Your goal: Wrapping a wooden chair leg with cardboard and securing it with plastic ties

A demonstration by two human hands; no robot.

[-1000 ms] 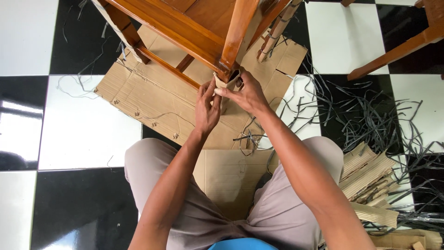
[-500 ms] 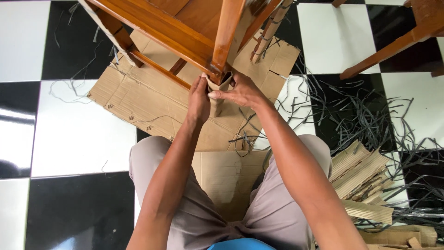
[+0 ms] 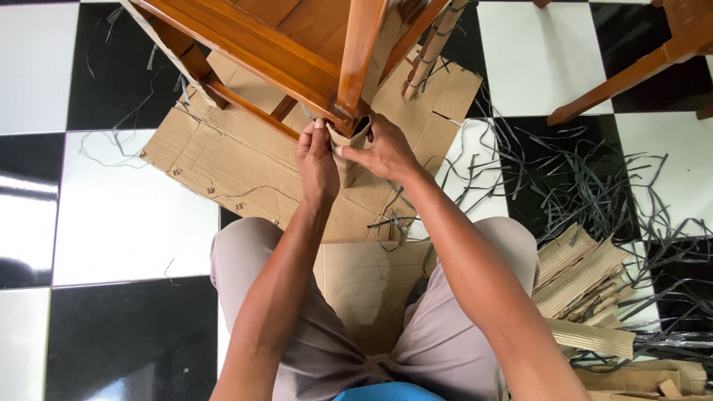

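While both hands, left hand (image 3: 317, 160) and right hand (image 3: 384, 151), pinch a cardboard strip (image 3: 349, 139) around the chair leg (image 3: 356, 56), wrapping proceeds; securing it demands a maintained grip.

Bright, even daylight is filling the scene. Glare is streaking across the glossy black floor tiles (image 3: 22, 186) at the left edge and bottom left. Soft shadows are falling beneath the wooden chair frame (image 3: 282, 52). Focus is holding sharp throughout; straight tile lines are bowing slightly near the edges.
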